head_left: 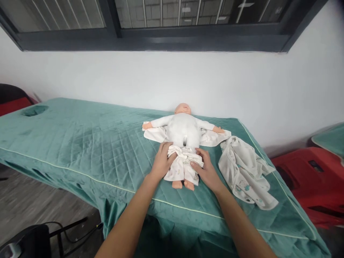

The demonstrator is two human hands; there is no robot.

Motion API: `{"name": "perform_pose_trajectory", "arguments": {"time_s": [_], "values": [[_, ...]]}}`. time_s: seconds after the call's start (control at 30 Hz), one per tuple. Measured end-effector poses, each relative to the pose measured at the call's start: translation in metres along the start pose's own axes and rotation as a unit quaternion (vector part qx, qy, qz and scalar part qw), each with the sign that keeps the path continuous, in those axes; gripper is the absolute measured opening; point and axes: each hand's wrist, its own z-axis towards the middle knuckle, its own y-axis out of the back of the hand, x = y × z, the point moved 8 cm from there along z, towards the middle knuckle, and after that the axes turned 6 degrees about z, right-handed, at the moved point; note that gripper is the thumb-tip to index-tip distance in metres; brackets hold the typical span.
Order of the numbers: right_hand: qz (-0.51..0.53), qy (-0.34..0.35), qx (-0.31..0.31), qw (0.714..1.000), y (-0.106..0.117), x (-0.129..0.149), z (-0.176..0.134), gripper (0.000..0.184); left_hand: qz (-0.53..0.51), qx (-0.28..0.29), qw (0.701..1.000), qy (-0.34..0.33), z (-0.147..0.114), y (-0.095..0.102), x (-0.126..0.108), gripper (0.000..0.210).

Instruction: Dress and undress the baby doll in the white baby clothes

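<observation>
Massage bed [80, 139] with green quilted cover extends from the left edge. At frame centre, the left hand [161, 160] holds one side of printed baby pants [180, 171], bunched on the legs of a baby doll [182, 127]; the right hand [206, 167] holds the other side. At right lies a crumpled baby garment [243, 172].

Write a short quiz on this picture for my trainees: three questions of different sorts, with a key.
1. True or false: the doll lies with its feet nearer the person than its head.
2. What do the left hand and right hand both touch?
A) the window frame
B) the white pants on the doll's legs
C) the wall
3. Fill in: on the green cover, the crumpled garment lies nearer the person's ____ hand.

Key: 1. True. 2. B. 3. right.
</observation>
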Motion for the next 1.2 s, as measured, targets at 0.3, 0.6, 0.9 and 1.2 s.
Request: {"name": "perform_pose_trajectory", "arguments": {"time_s": [0.3,0.6,0.9,1.2], "values": [[-0.012,0.03,-0.024,0.999,-0.005,0.004,0.018,0.047,0.002,-0.009,1.0,-0.011,0.02,-0.002,0.007,0.035],[0.007,0.015,-0.043,0.999,-0.005,-0.008,0.056,0.048,0.0,-0.02,1.0,-0.01,0.051,-0.007,0.019,0.033],[-0.013,0.036,-0.06,0.997,-0.002,-0.005,0.063,0.035,-0.012,-0.025,1.0,-0.001,0.054,-0.007,0.027,0.024],[-0.05,0.08,-0.1,0.991,0.005,-0.009,0.06,0.023,-0.075,0.009,0.997,0.02,0.003,0.005,0.006,0.02]]}}
